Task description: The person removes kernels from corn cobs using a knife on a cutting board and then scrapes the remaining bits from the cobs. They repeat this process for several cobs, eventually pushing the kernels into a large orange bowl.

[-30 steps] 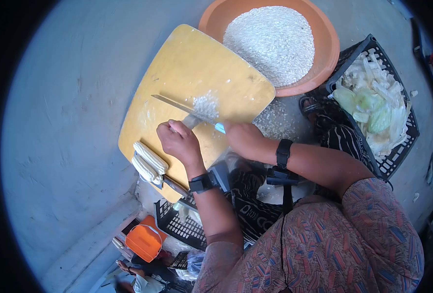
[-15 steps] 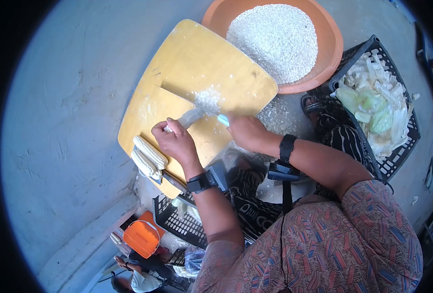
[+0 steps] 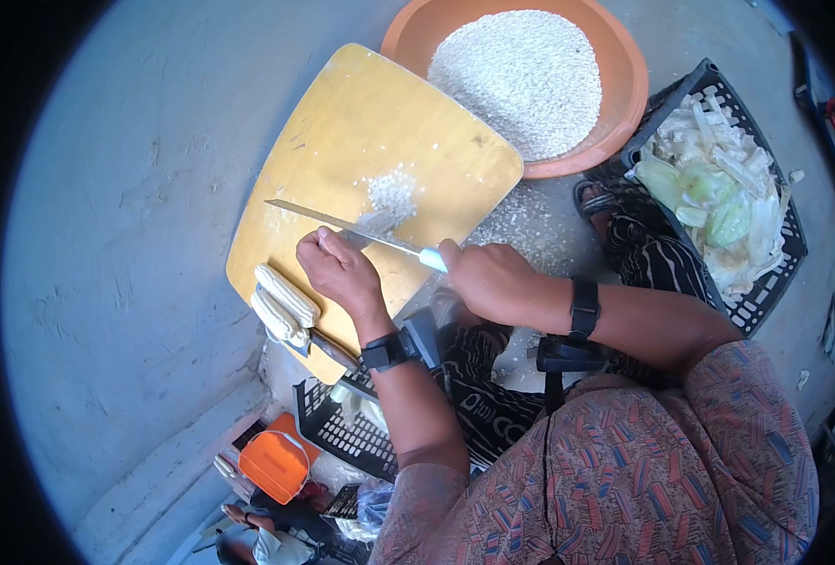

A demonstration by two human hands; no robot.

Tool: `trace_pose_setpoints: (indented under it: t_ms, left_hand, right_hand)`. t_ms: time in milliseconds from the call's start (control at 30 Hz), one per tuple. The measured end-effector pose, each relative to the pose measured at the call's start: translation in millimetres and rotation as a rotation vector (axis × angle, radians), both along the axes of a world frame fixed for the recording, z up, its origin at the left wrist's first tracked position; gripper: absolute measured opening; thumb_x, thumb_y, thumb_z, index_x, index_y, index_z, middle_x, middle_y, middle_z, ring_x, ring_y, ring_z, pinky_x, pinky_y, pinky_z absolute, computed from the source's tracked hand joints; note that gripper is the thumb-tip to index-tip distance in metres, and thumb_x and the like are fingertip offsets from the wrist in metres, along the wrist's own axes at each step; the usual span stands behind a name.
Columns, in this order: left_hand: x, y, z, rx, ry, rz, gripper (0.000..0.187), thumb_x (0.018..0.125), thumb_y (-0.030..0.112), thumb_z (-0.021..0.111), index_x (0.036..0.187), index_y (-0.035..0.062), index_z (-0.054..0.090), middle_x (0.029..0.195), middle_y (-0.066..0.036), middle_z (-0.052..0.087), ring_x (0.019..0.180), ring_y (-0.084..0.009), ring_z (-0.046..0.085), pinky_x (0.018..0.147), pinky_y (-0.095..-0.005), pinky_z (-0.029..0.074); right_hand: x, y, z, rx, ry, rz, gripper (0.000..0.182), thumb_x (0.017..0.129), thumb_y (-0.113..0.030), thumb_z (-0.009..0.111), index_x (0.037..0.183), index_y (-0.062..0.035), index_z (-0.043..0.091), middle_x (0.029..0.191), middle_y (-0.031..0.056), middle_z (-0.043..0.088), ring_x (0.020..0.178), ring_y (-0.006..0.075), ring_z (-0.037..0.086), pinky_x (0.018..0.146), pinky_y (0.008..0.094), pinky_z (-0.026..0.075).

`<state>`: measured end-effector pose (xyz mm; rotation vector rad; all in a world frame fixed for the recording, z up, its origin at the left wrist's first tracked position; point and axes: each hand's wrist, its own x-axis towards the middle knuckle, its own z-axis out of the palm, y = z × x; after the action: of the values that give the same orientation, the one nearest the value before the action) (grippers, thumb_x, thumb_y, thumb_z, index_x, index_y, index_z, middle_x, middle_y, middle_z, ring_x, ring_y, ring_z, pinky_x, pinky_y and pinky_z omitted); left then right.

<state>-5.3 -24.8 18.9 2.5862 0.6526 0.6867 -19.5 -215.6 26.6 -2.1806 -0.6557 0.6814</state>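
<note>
Half a second earlier the knife (image 3: pixel 328 219) had lain beyond the cob (image 3: pixel 377 221); now its blade had come back across it, close to the left hand (image 3: pixel 340 270), as if placed for another stroke. Contact between blade and cob could not be made out. Left hand curled tight round the cob, over the desk (image 3: pixel 361 113); right hand (image 3: pixel 495 280) wrapped round the knife's handle. Loose kernels (image 3: pixel 394 188) lay just past the blade, whole cobs (image 3: pixel 287 294) at the desk's edge. Containers: tub (image 3: pixel 625 94) beside the desk, heaped with white kernels (image 3: pixel 521 80); crate (image 3: pixel 754 299) full of husks (image 3: pixel 709 188); second crate (image 3: pixel 342 433) holding pale pieces (image 3: pixel 369 414), not identifiable; bucket (image 3: pixel 274 466) farther off, contents unseen.
</note>
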Motion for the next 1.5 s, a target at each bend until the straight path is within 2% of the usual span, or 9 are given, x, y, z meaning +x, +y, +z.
trace_pose_setpoints:
  t_ms: [500, 567, 667, 767, 900, 1100, 1300, 1367, 1500]
  left_hand:
    - [0.3, -6.2, -11.7, 0.007, -0.094, -0.069, 0.015, 0.088, 0.010, 0.042, 0.080, -0.0023, 0.046, 0.078, -0.015, 0.048, 0.069, -0.0296, 0.048, 0.068, -0.0388, 0.041]
    - [0.3, -4.8, -15.4, 0.074, -0.140, -0.107, 0.014, 0.087, 0.008, 0.041, 0.079, -0.0003, 0.049, 0.073, -0.013, 0.050, 0.063, -0.0251, 0.048, 0.063, -0.0355, 0.041]
    - [-0.2, -12.1, -9.1, 0.067, -0.075, -0.122, 0.013, 0.086, 0.009, 0.043, 0.080, -0.0017, 0.047, 0.079, -0.016, 0.048, 0.070, -0.0302, 0.049, 0.068, -0.0388, 0.041]
    - [-0.4, -14.2, -11.4, 0.170, -0.083, -0.171, 0.013, 0.086, 0.009, 0.043, 0.080, -0.0013, 0.047, 0.079, -0.016, 0.048, 0.070, -0.0302, 0.049, 0.067, -0.0390, 0.041]
    - [-0.6, -11.5, -10.5, 0.116, -0.067, -0.130, 0.013, 0.086, 0.009, 0.043, 0.080, -0.0010, 0.047, 0.079, -0.015, 0.049, 0.070, -0.0302, 0.049, 0.067, -0.0394, 0.041]
    - [2.7, -8.2, -11.7, 0.147, -0.108, -0.119, 0.009, 0.083, 0.004, 0.044, 0.078, -0.0002, 0.048, 0.075, -0.014, 0.050, 0.066, -0.0273, 0.049, 0.065, -0.0363, 0.041]
    - [4.2, -19.5, -7.8, 0.092, -0.099, -0.198, 0.009, 0.083, 0.006, 0.045, 0.078, -0.0009, 0.047, 0.077, -0.015, 0.049, 0.069, -0.0300, 0.048, 0.065, -0.0387, 0.041]
    - [3.9, -22.5, -9.3, 0.184, -0.129, -0.273, 0.008, 0.082, 0.005, 0.045, 0.077, -0.0009, 0.047, 0.075, -0.015, 0.049, 0.068, -0.0294, 0.048, 0.065, -0.0380, 0.041]
    - [4.8, -6.8, -10.5, 0.037, -0.124, -0.144, 0.010, 0.083, 0.006, 0.045, 0.077, -0.0011, 0.048, 0.075, -0.015, 0.049, 0.071, -0.0304, 0.050, 0.066, -0.0382, 0.042]
  right_hand:
    - [2.0, 15.1, -24.8, 0.018, -0.116, -0.042, 0.017, 0.077, -0.004, 0.051, 0.091, 0.0034, 0.047, 0.064, 0.0169, 0.059, 0.061, 0.0341, 0.062, 0.051, 0.0417, 0.049]
    - [4.1, 17.8, -26.6, 0.037, -0.154, -0.069, 0.016, 0.077, -0.004, 0.051, 0.090, 0.0038, 0.047, 0.064, 0.0174, 0.059, 0.059, 0.0336, 0.062, 0.050, 0.0407, 0.049]
    - [9.7, 23.7, -31.4, 0.076, -0.201, -0.088, 0.015, 0.078, -0.004, 0.050, 0.089, 0.0039, 0.048, 0.063, 0.0181, 0.059, 0.059, 0.0338, 0.062, 0.051, 0.0409, 0.049]
    - [14.9, 29.6, -34.3, 0.056, -0.198, -0.087, 0.014, 0.078, -0.005, 0.050, 0.089, 0.0037, 0.048, 0.063, 0.0189, 0.059, 0.059, 0.0339, 0.062, 0.051, 0.0410, 0.049]
    - [12.8, 26.4, -31.0, 0.055, -0.223, -0.070, 0.014, 0.078, -0.005, 0.049, 0.090, 0.0033, 0.049, 0.064, 0.0187, 0.060, 0.060, 0.0339, 0.062, 0.051, 0.0411, 0.049]
    - [3.7, 7.8, -18.9, -0.023, -0.069, -0.031, 0.013, 0.079, -0.005, 0.049, 0.089, 0.0027, 0.048, 0.066, 0.0187, 0.060, 0.062, 0.0336, 0.063, 0.052, 0.0413, 0.049]
    - [12.0, 23.9, -49.9, -0.040, -0.158, -0.083, 0.013, 0.080, -0.007, 0.048, 0.089, 0.0021, 0.047, 0.068, 0.0200, 0.060, 0.062, 0.0340, 0.063, 0.053, 0.0426, 0.050]
    - [15.1, 28.3, -62.3, -0.016, -0.089, -0.145, 0.015, 0.082, -0.010, 0.049, 0.091, 0.0023, 0.048, 0.072, 0.0214, 0.061, 0.067, 0.0369, 0.062, 0.059, 0.0445, 0.049]
    - [15.8, 31.4, -62.1, 0.004, 0.042, -0.194, 0.018, 0.084, -0.013, 0.049, 0.094, 0.0024, 0.049, 0.076, 0.0226, 0.061, 0.074, 0.0395, 0.061, 0.065, 0.0460, 0.048]
